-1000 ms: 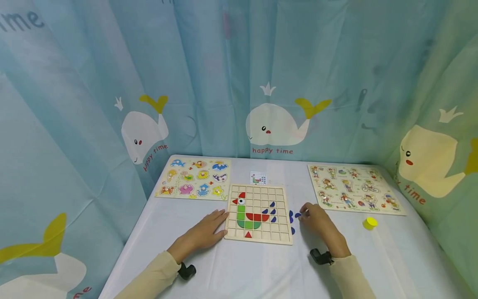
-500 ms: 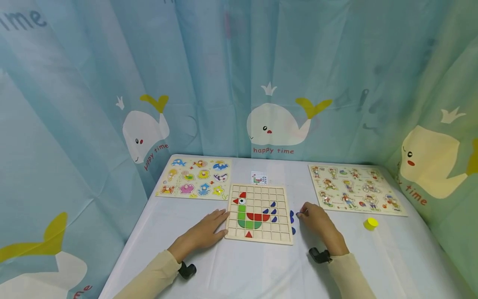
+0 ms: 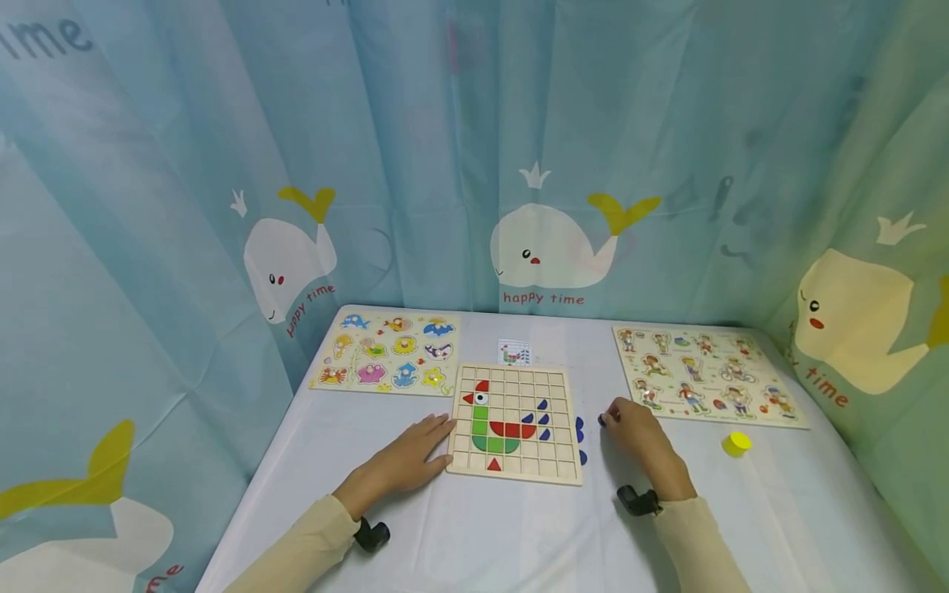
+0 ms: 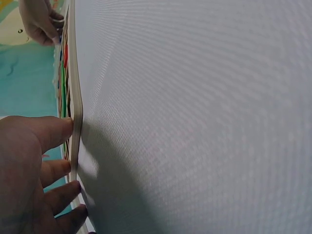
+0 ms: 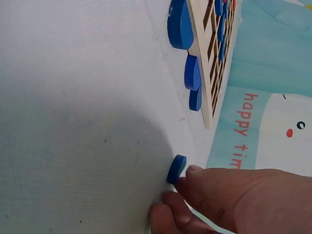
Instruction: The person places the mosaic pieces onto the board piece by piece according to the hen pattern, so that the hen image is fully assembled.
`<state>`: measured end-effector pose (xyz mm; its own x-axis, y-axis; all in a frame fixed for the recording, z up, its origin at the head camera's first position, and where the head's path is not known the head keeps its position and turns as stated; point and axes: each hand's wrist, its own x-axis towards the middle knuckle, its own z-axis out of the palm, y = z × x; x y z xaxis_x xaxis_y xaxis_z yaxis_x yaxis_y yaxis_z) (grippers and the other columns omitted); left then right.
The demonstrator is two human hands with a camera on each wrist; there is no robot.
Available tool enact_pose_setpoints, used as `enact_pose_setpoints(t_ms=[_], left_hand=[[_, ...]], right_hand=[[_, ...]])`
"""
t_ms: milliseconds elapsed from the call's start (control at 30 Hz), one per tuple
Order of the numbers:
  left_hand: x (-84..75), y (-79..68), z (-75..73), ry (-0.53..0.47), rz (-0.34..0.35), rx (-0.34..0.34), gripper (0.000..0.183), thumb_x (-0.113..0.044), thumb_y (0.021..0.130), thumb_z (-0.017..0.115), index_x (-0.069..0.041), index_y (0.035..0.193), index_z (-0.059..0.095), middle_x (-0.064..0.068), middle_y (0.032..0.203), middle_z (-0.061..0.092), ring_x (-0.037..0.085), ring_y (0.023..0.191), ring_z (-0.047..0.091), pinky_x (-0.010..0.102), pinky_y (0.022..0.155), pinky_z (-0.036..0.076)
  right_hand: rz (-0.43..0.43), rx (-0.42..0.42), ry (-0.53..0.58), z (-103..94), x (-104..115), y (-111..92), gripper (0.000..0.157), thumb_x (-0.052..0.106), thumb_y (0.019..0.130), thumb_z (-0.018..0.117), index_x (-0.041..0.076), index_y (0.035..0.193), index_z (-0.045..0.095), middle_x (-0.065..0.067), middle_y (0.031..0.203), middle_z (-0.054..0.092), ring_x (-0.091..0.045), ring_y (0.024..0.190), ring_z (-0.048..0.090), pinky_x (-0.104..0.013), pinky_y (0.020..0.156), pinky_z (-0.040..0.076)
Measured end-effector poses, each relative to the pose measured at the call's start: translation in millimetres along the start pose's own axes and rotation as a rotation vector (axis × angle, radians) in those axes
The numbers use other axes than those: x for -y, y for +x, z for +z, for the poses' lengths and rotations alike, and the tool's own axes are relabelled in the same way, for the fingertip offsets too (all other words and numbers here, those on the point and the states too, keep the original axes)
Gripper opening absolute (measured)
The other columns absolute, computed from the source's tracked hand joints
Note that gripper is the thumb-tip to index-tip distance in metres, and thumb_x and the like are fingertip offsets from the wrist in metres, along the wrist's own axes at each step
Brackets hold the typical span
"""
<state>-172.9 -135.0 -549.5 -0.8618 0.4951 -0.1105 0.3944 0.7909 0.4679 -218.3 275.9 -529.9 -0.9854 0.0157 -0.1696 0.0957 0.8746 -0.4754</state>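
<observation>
A square wooden grid board lies on the table, with red, green and blue pieces set in it as a bird shape. My left hand rests against its left edge, fingers extended; in the left wrist view the fingertips touch the board's rim. To the right of the board, my right hand pinches a small blue half-round piece between thumb and finger, low over the tablecloth. Several blue pieces lie along the board's right edge, between it and that hand.
Behind the grid board is a small pattern card showing a bird. A sea-animal puzzle board stands back left, and a puzzle board with children figures back right. A yellow cylinder is near the latter. A whale-print curtain surrounds the table.
My right hand has shifted slightly right, away from the grid board, bringing the blue piece along and turning it in the fingertips. The left hand stays in place.
</observation>
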Motion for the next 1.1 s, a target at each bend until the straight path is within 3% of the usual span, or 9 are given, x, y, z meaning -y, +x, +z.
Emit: enact_pose_setpoints(t_ms=[167,267,433,667,1100], left_hand=[[0.2,-0.5,0.4,-0.003,0.003,0.001,0.064,-0.036,0.109,0.057,-0.011,0.164,0.038,0.013,0.171,0.034,0.037,0.16,0.028,0.054,0.129,0.029],[0.9,-0.4,1.2,0.003,0.002,-0.001,0.064,-0.037,0.109,0.057,-0.011,0.164,0.038,0.012,0.171,0.034,0.036,0.16,0.029,0.054,0.129,0.029],[0.9,-0.1,1.6,0.001,0.002,-0.001,0.064,-0.037,0.109,0.057,-0.011,0.164,0.038,0.012,0.171,0.034,0.036,0.16,0.028,0.055,0.129,0.029],[0.7,-0.4,0.7,0.008,-0.004,0.007,0.065,-0.038,0.109,0.057,-0.012,0.165,0.038,0.011,0.171,0.034,0.036,0.16,0.028,0.055,0.129,0.028],[1.8,1.0,0.6,0.002,-0.014,0.006,0.065,-0.04,0.109,0.056,-0.014,0.165,0.037,0.009,0.172,0.033,0.033,0.161,0.027,0.053,0.13,0.028]], right_hand=[[-0.094,-0.042,0.008,4.4,1.9,-0.6,0.01,0.005,0.098,0.067,-0.003,0.104,0.067,-0.023,0.101,0.063,-0.03,0.087,0.061,-0.047,0.076,0.054],[-0.149,-0.057,0.002,8.3,3.7,-0.9,0.011,-0.002,0.096,0.068,-0.002,0.107,0.068,-0.024,0.107,0.056,-0.032,0.09,0.057,-0.049,0.08,0.053],[-0.097,-0.065,0.032,5.8,7.4,-2.2,0.021,0.006,0.098,0.07,-0.004,0.115,0.065,-0.03,0.115,0.054,-0.037,0.094,0.058,-0.052,0.081,0.053],[-0.048,-0.033,0.034,2.0,7.2,-0.8,0.019,0.009,0.099,0.07,-0.008,0.106,0.065,-0.022,0.098,0.066,-0.03,0.086,0.063,-0.047,0.077,0.055],[-0.018,-0.033,0.023,4.4,9.1,3.6,0.023,0.008,0.098,0.071,-0.011,0.109,0.063,-0.023,0.098,0.065,-0.031,0.086,0.061,-0.047,0.079,0.055]])
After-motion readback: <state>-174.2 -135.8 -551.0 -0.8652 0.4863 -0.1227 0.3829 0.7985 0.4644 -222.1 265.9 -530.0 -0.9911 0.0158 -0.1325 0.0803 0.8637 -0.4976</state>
